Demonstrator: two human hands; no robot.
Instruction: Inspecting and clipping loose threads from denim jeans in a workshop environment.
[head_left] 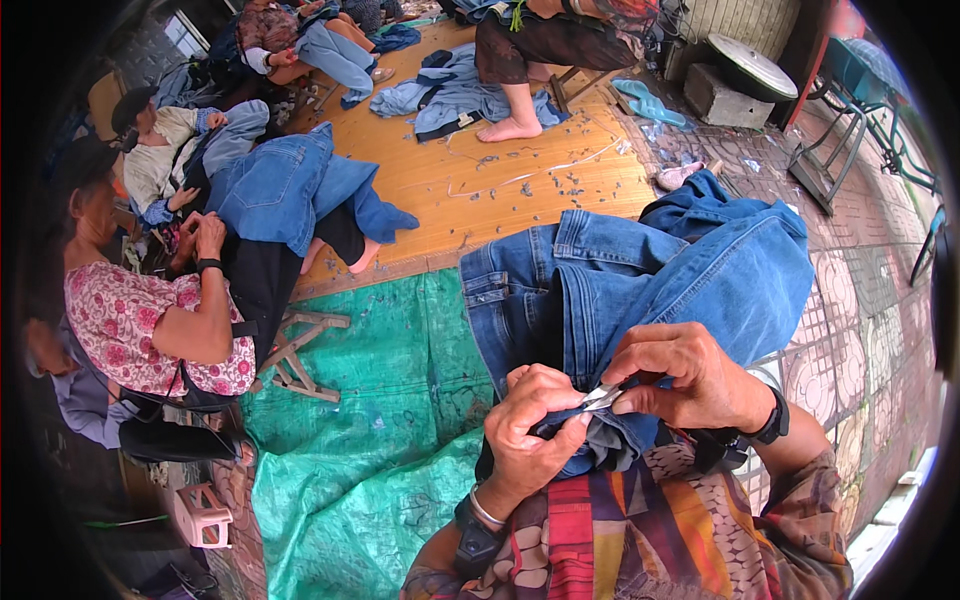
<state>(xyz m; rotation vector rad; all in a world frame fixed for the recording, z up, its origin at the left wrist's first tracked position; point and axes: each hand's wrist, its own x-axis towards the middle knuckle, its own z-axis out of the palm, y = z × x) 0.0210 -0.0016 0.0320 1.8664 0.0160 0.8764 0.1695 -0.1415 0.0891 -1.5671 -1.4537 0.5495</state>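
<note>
A pair of blue jeans (690, 275) lies across my lap and stretches away to the upper right. My left hand (535, 425) is closed on a gathered part of the denim near my body, fingers pinched together. Close against it, my right hand (690, 375) pinches a small silvery metal tool (602, 398) between thumb and fingers. The tool's tip meets the cloth at my left fingertips. Its exact kind is too small to make out, and the fingers partly cover it. Grey inner cloth (610, 440) shows just below.
Under the jeans spreads a green tarp (350, 390), beside an orange mat (500, 195) strewn with scraps. At left, a person in a floral top (150, 320) handles jeans near a wooden folding stool (300, 355). Others sit farther back. A pink stool (203, 515) stands lower left.
</note>
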